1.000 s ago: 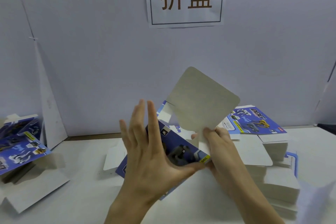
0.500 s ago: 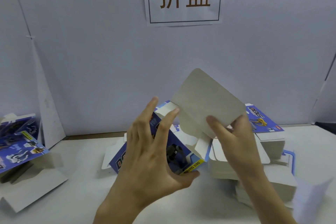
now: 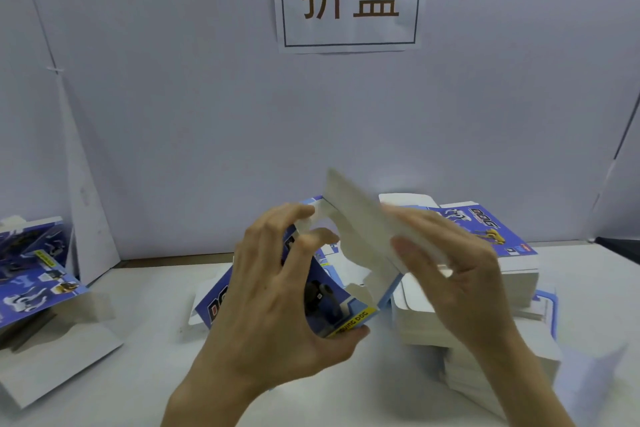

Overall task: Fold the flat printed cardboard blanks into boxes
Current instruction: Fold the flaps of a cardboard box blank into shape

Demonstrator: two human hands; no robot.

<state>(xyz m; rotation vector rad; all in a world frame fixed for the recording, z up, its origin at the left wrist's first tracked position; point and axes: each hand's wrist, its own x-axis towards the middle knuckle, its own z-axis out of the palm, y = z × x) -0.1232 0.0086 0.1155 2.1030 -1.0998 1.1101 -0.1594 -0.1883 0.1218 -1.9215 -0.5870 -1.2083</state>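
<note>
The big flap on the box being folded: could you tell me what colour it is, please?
Plain unprinted greyish-white flap on the box, clearest in the head view.

- A pale wall is seen behind, evenly lit.
- A paper sign with brown characters is stuck on it.
- A white table is set below.

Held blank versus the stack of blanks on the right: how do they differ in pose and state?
The held blank is up off the table, gripped by the left hand and right hand. The stack of blanks lies on the table, and neither hand grips it. The held blank is partly opened, with its grey flap tilted upward, while the blanks in the stack lie flat. Both carry the same blue dog print.
</note>
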